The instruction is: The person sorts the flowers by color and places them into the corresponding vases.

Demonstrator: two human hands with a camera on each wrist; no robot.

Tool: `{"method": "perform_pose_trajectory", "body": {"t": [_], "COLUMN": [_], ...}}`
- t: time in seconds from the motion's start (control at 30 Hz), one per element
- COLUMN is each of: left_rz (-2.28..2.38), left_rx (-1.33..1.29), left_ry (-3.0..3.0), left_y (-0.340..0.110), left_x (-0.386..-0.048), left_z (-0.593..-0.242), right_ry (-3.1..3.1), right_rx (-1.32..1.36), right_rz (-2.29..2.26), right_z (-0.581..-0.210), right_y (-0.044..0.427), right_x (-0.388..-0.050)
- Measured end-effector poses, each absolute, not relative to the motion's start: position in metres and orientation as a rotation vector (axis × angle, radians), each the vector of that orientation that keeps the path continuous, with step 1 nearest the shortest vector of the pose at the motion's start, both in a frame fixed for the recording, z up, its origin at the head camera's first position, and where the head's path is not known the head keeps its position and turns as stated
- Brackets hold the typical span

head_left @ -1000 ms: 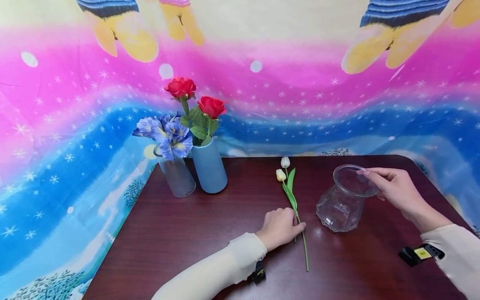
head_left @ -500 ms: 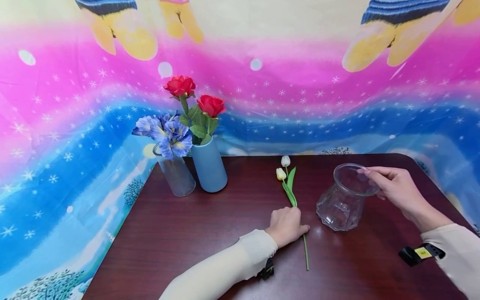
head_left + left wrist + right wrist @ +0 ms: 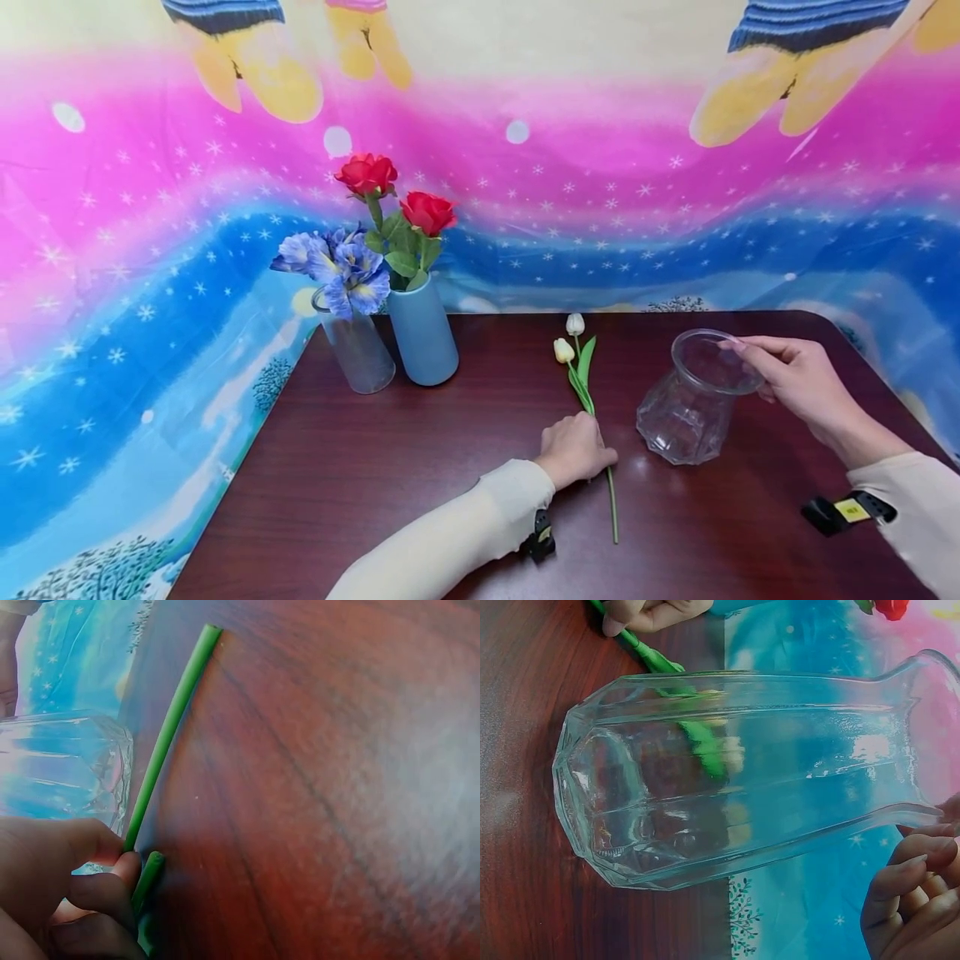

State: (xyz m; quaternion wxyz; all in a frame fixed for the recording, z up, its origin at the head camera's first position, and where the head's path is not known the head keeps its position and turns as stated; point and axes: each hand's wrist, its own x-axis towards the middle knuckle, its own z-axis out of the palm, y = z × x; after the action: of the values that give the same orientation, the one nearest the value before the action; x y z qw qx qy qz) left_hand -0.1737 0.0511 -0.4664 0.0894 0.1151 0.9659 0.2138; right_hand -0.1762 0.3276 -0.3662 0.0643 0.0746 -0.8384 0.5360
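Two tulips, one white (image 3: 575,324) and one pale yellow (image 3: 564,351), lie on the dark wood table with their blooms toward the back. My left hand (image 3: 573,450) pinches their green stems (image 3: 169,739) between thumb and fingers; one stem reaches well past the fingers, the other ends just beyond them. To the right, a clear glass vase (image 3: 686,421) with a flared rim and faceted base stands upright. My right hand (image 3: 802,387) grips its rim from the right side, thumb over the edge. Through the glass, the right wrist view shows tulip leaves (image 3: 701,746).
At the back left stand a clear vase (image 3: 360,358) with blue irises (image 3: 348,271) and a matte blue vase (image 3: 423,333) with two red roses (image 3: 429,213). A printed cloth (image 3: 600,183) hangs behind the table (image 3: 360,467).
My left hand has shifted slightly right onto the tulip stems, covering the shorter stem's end in the head view. The right hand and glass vase stay put.
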Motion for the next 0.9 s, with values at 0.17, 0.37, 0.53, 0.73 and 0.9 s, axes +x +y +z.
{"method": "perform_pose_trajectory", "body": {"t": [0.17,0.37,0.53,0.73,0.9], "left_rz": [0.782,0.974,1.085,1.178,1.271], "left_rx": [0.272,0.224,0.177,0.141,0.168], "left_ry": [2.827,2.791,2.779,2.776,2.800], "left_y": [0.047,0.041,0.039,0.037,0.036], "left_x": [-0.170,-0.167,-0.163,-0.155,-0.151], "left_z": [-0.465,-0.463,-0.459,-0.452,-0.448], "right_ry": [-2.526,-2.528,-2.536,-2.537,-2.532], "right_rx": [0.225,0.220,0.210,0.217,0.218], "right_rz": [1.606,1.581,1.562,1.560,1.574], "right_z": [-0.367,-0.366,-0.366,-0.367,-0.367], "right_y": [0.329,0.329,0.328,0.327,0.328], "right_x": [-0.176,-0.176,-0.175,-0.175,-0.176]}}
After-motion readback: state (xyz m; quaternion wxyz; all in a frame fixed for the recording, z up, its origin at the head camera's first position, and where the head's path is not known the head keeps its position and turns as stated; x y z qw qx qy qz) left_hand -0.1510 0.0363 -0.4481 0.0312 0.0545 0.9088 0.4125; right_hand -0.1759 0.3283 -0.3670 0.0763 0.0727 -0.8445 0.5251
